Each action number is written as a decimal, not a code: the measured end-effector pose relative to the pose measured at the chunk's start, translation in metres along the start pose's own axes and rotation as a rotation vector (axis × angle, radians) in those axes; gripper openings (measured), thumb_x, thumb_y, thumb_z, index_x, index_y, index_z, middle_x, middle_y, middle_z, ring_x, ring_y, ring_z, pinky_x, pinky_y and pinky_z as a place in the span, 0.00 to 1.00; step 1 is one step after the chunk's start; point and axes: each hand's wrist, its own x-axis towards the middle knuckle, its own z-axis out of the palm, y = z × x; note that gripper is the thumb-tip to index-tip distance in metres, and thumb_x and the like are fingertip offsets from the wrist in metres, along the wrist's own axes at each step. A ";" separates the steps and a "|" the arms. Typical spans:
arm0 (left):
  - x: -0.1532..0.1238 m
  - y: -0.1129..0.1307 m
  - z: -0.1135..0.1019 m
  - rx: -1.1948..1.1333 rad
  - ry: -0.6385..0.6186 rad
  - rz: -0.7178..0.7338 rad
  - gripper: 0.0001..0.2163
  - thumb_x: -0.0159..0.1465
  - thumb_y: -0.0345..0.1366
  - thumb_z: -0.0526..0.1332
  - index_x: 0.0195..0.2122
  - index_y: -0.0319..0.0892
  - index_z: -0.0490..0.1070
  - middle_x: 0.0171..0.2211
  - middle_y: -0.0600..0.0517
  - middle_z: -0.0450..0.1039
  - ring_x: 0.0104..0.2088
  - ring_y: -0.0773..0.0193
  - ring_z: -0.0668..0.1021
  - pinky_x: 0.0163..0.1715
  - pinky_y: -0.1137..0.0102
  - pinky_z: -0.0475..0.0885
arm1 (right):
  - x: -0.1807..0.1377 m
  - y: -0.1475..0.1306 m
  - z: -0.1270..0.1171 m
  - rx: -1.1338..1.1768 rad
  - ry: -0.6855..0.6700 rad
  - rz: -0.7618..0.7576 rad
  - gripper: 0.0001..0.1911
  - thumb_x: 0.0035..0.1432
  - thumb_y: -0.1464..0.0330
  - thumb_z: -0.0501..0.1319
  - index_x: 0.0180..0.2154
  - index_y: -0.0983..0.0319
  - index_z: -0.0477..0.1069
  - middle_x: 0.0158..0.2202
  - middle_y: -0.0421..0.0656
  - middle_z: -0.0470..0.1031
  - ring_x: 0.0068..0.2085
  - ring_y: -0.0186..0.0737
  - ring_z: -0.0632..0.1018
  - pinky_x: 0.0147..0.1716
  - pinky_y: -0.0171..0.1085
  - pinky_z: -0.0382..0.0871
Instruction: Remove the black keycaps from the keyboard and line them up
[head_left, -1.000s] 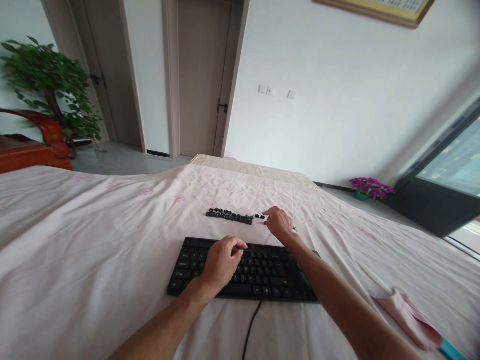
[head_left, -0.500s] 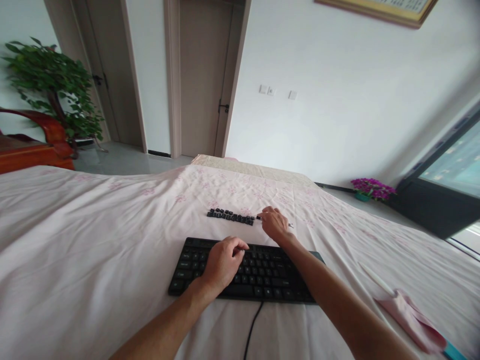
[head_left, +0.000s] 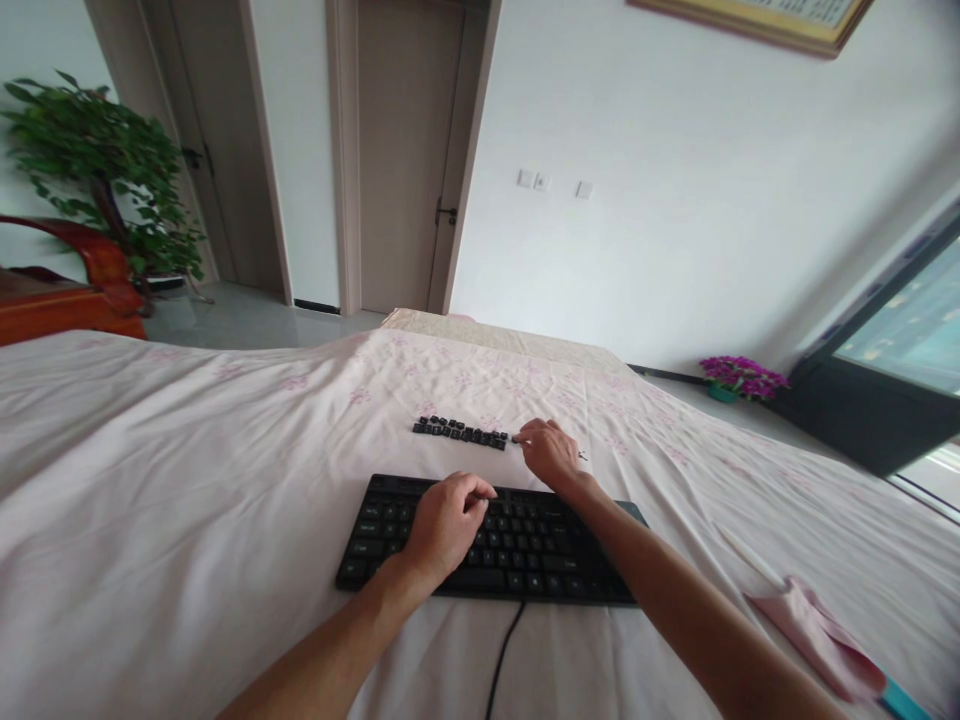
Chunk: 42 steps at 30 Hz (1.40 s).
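A black keyboard [head_left: 525,560] lies on a pale pink sheet [head_left: 187,480], its cable running toward me. My left hand [head_left: 446,525] rests on the keyboard's upper left half with the fingers curled down onto the keys. Beyond the keyboard sits a row of several loose black keycaps [head_left: 459,432]. My right hand [head_left: 550,451] is at the right end of that row, fingers pinched together at a small black keycap [head_left: 516,438].
A pink folded cloth [head_left: 821,640] and a thin white stick [head_left: 750,560] lie at the right on the sheet. Doors, a potted plant [head_left: 97,170] and red wooden furniture stand at the back left. A dark window frame is at the right.
My right hand has slid a little to the left, closing up to the end of the keycap row. The left hand has stayed on the keyboard.
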 end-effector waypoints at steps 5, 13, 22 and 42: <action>-0.001 0.002 -0.001 -0.004 -0.003 0.001 0.10 0.55 0.24 0.56 0.32 0.44 0.74 0.33 0.54 0.77 0.34 0.66 0.77 0.39 0.72 0.69 | 0.004 0.007 -0.006 0.021 0.017 0.083 0.13 0.58 0.67 0.55 0.39 0.51 0.77 0.48 0.36 0.74 0.49 0.41 0.70 0.42 0.35 0.62; -0.002 0.002 -0.001 0.006 -0.008 -0.004 0.11 0.55 0.24 0.55 0.32 0.44 0.74 0.34 0.54 0.77 0.35 0.65 0.77 0.40 0.72 0.69 | -0.011 0.022 -0.019 -0.002 -0.065 0.204 0.18 0.59 0.70 0.52 0.45 0.50 0.76 0.52 0.38 0.72 0.49 0.43 0.72 0.42 0.36 0.63; -0.001 0.003 -0.002 0.004 -0.008 -0.002 0.11 0.55 0.24 0.55 0.32 0.43 0.74 0.33 0.54 0.77 0.33 0.66 0.76 0.39 0.72 0.69 | -0.011 0.022 -0.014 -0.077 -0.123 0.150 0.17 0.59 0.68 0.53 0.45 0.49 0.75 0.50 0.40 0.72 0.50 0.44 0.70 0.41 0.36 0.62; -0.001 0.005 -0.003 -0.006 -0.012 -0.012 0.10 0.55 0.25 0.56 0.32 0.43 0.74 0.34 0.54 0.77 0.34 0.66 0.77 0.40 0.72 0.69 | 0.015 0.022 -0.004 -0.104 -0.140 0.259 0.12 0.57 0.64 0.55 0.37 0.57 0.76 0.36 0.47 0.77 0.39 0.45 0.76 0.35 0.37 0.62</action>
